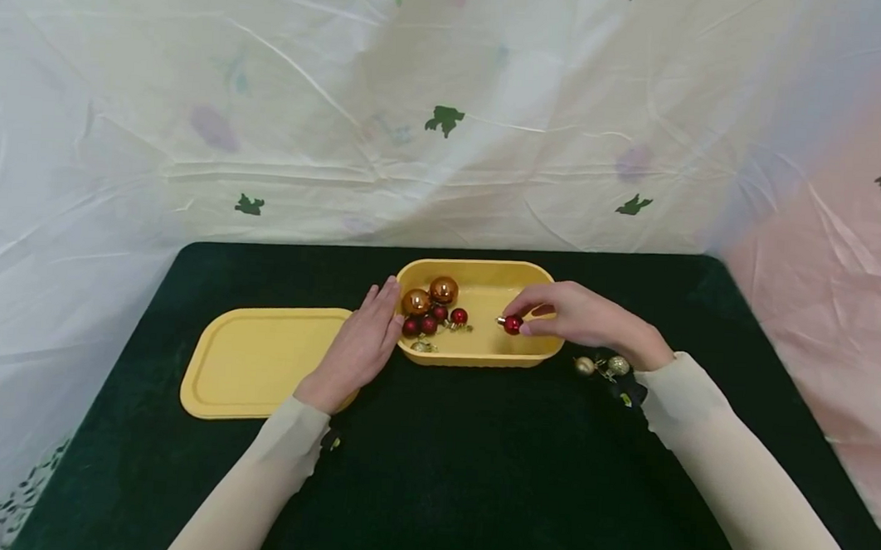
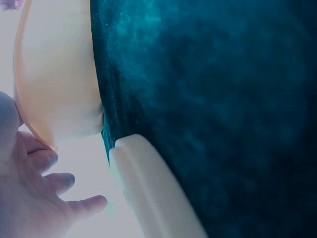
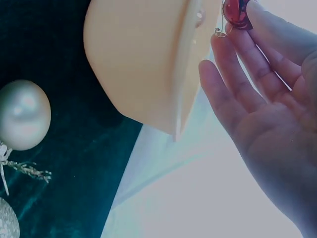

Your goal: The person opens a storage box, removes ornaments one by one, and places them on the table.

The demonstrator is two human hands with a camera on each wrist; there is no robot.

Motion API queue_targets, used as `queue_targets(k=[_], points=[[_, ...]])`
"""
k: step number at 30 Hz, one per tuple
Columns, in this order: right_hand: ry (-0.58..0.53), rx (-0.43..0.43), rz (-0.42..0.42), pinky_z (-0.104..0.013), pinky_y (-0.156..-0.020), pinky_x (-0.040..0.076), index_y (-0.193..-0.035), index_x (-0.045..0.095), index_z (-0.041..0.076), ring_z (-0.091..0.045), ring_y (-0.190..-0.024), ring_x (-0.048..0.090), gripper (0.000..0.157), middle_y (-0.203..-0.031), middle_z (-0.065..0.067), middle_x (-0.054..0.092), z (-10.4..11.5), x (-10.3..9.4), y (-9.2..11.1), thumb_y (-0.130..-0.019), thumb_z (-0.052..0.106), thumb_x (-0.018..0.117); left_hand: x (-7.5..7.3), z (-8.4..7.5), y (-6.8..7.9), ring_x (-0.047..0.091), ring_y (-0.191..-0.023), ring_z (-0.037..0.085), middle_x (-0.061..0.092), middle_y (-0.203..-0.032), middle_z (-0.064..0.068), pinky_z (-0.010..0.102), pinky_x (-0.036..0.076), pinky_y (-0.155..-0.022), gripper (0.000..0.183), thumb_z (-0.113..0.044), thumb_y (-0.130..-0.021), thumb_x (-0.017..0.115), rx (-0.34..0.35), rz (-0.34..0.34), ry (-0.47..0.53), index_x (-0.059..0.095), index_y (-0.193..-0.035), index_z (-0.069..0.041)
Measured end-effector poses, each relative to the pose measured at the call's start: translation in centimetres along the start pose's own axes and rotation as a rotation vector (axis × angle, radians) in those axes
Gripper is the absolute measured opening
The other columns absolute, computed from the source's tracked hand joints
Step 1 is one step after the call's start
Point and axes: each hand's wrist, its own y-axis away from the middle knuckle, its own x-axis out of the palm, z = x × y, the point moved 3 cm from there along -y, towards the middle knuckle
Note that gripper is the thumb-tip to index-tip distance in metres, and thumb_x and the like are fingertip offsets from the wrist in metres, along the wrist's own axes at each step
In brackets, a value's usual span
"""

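A yellow oblong box (image 1: pixel 481 360) stands on the dark green cloth. At its left end lie two copper-coloured baubles (image 1: pixel 444 289), several small red baubles (image 1: pixel 428 325) and a small gold bauble (image 1: pixel 422 346). My right hand (image 1: pixel 569 311) pinches a red bauble (image 1: pixel 513 324) between thumb and fingers, over the right part of the box; the right wrist view also shows this red bauble (image 3: pixel 237 12) at the fingertips. My left hand (image 1: pixel 360 341) rests with extended fingers against the left end of the box, its thumb at the rim. The left wrist view shows its spread fingers beside the box wall (image 2: pixel 59 74).
A yellow lid (image 1: pixel 256 365) lies flat to the left, partly under my left forearm and hand. Gold baubles (image 1: pixel 585 366) lie right of the box, beneath my right wrist. A patterned white curtain (image 1: pixel 446 176) hangs behind the green-covered table (image 1: pixel 475 476).
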Motion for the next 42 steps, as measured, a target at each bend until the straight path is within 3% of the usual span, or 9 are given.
queue_targets(k=[6, 12, 22, 27, 31, 37, 42], points=[[-0.039, -0.002, -0.090, -0.055, -0.102, 0.051, -0.128, 0.071, 0.020, -0.022, -0.116, 0.062, 0.029, -0.126, 0.003, 0.068, -0.1, -0.6, 1.8, -0.099, 0.023, 0.072, 0.0, 0.0, 0.1, 0.016, -0.158, 0.033, 0.015, -0.173, 0.011, 0.055, 0.022, -0.125, 0.060, -0.033, -0.114, 0.034, 0.008, -0.006, 0.001, 0.017, -0.166, -0.007], [-0.076, 0.010, -0.173, -0.048, -0.104, 0.053, -0.130, 0.070, 0.019, -0.014, -0.114, 0.063, 0.029, -0.126, 0.003, 0.067, -0.8, -0.8, 3.7, -0.101, 0.024, 0.070, 0.0, 0.0, 0.0, 0.018, -0.157, 0.033, 0.015, -0.172, 0.011, 0.053, 0.021, -0.125, 0.061, -0.032, -0.114, 0.035, 0.018, -0.016, 0.001, 0.018, -0.166, -0.006], [-0.095, 0.046, -0.336, -0.014, -0.096, 0.050, -0.130, 0.068, 0.017, -0.018, -0.112, 0.065, 0.028, -0.124, 0.002, 0.067, -2.1, -0.7, 7.4, -0.103, 0.020, 0.067, 0.0, -0.1, 0.0, 0.018, -0.157, 0.034, 0.016, -0.172, 0.012, 0.053, 0.022, -0.125, 0.061, -0.031, -0.114, 0.036, 0.021, -0.019, 0.007, 0.017, -0.165, -0.005], [-0.073, 0.126, -0.415, -0.011, -0.094, 0.048, -0.132, 0.067, 0.019, -0.019, -0.114, 0.063, 0.030, -0.125, 0.002, 0.065, -2.7, -0.4, 9.2, -0.103, 0.023, 0.067, 0.0, -0.1, 0.0, 0.018, -0.157, 0.034, 0.015, -0.172, 0.012, 0.053, 0.021, -0.125, 0.060, -0.031, -0.114, 0.035, 0.025, -0.020, 0.014, 0.017, -0.165, -0.005], [-0.052, 0.182, -0.462, -0.010, -0.092, 0.047, -0.133, 0.067, 0.020, -0.013, -0.111, 0.061, 0.030, -0.125, 0.002, 0.065, -3.3, -0.2, 10.6, -0.103, 0.025, 0.068, 0.0, -0.1, 0.0, 0.019, -0.157, 0.034, 0.016, -0.172, 0.013, 0.052, 0.021, -0.126, 0.060, -0.029, -0.114, 0.036, 0.035, -0.025, 0.017, 0.018, -0.165, -0.004], [-0.033, 0.204, -0.495, -0.007, -0.089, 0.047, -0.133, 0.066, 0.018, -0.002, -0.106, 0.060, 0.032, -0.125, -0.003, 0.065, -4.2, 0.2, 12.3, -0.103, 0.025, 0.068, 0.0, 0.0, 0.0, 0.019, -0.157, 0.033, 0.015, -0.172, 0.012, 0.050, 0.018, -0.127, 0.060, -0.029, -0.114, 0.036, 0.041, -0.023, 0.028, 0.018, -0.165, -0.003], [-0.035, 0.245, -0.508, -0.008, -0.085, 0.048, -0.134, 0.066, 0.017, -0.001, -0.103, 0.061, 0.033, -0.126, -0.004, 0.065, -5.0, 0.4, 13.6, -0.103, 0.025, 0.068, 0.0, -0.1, 0.0, 0.018, -0.157, 0.032, 0.014, -0.172, 0.011, 0.049, 0.018, -0.127, 0.061, -0.029, -0.114, 0.036, 0.035, -0.017, 0.030, 0.017, -0.165, -0.004]])
